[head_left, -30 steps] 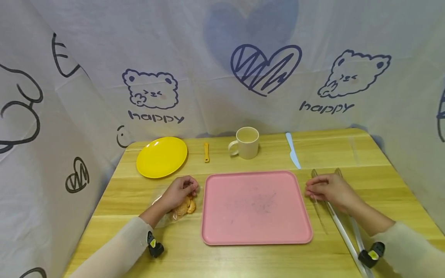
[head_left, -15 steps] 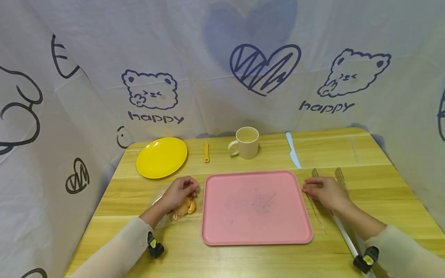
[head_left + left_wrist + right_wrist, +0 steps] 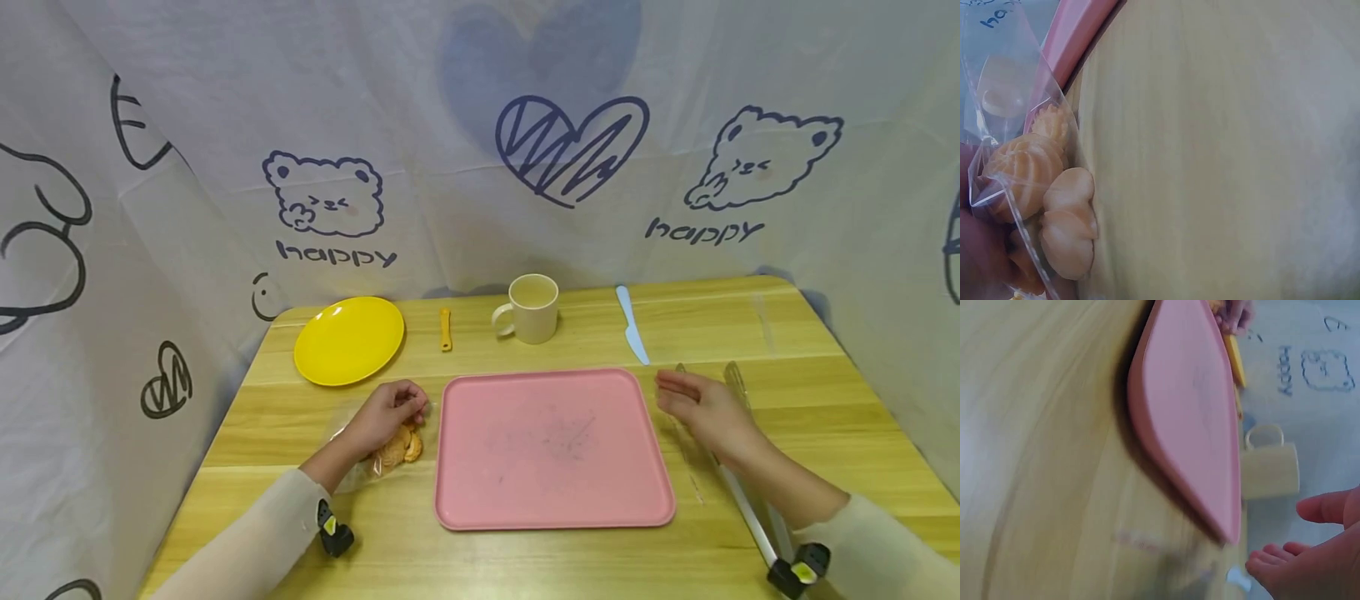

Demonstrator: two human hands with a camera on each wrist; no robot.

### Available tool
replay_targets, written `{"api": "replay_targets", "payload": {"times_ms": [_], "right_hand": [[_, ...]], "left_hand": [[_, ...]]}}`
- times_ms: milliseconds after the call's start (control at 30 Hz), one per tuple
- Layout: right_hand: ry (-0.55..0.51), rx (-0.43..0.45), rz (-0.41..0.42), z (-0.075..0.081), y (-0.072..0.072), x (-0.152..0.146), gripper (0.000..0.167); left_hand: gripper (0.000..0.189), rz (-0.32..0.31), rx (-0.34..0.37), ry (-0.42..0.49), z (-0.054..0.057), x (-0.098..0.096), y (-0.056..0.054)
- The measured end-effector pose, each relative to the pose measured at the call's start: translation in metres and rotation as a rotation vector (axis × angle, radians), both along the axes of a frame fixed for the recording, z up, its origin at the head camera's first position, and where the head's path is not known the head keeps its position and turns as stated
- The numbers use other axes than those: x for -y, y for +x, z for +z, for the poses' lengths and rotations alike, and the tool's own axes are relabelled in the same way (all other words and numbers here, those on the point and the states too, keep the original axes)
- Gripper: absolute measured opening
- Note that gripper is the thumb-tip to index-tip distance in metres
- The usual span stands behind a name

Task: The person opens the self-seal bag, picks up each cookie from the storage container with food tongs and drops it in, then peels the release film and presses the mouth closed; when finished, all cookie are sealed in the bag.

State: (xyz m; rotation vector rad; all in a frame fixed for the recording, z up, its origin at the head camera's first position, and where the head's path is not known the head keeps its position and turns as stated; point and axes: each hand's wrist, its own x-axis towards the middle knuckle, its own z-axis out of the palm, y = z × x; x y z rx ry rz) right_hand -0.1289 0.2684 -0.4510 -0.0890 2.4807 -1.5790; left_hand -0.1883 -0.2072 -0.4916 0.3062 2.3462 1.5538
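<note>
My left hand (image 3: 390, 412) grips a clear plastic bag of cookies left of the pink tray (image 3: 555, 525). Golden piped cookies (image 3: 1029, 175) show through the film in the left wrist view, with part of the hand at the left edge. Beyond the tray's right side, my right hand (image 3: 708, 417) has its fingers extended. In the right wrist view its thumb stands apart from the fingers, with nothing between them. A thin clear strip (image 3: 692, 471) shows below this hand, blurred in the wrist view. Metal tongs (image 3: 750, 512) lie partly hidden under the right forearm.
Along the back of the table are a yellow plate (image 3: 348, 342), a small orange handle-like piece (image 3: 446, 330), a cream mug (image 3: 534, 308) and a pale blue knife (image 3: 632, 325). A printed white curtain (image 3: 450, 225) rises behind the table.
The right hand first shifted slightly left with the thin clear strip at its fingers. Now its fingers have straightened and let the strip go. The left hand has stayed in place.
</note>
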Motion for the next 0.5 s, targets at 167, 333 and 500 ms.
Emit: {"api": "replay_targets", "payload": {"times_ms": [167, 333, 500], "right_hand": [[-0.107, -0.010, 0.059, 0.004, 0.002, 0.031, 0.054], [-0.204, -0.002, 0.157, 0.001, 0.003, 0.081, 0.050], [-0.270, 0.117, 0.223, -0.006, 0.007, 0.136, 0.051]], "left_hand": [[0.017, 0.019, 0.013, 0.009, 0.001, 0.001, -0.001], [0.021, 0.031, 0.048, 0.108, 0.004, 0.002, -0.001], [0.021, 0.064, 0.020, 0.147, 0.004, 0.005, 0.000]]}}
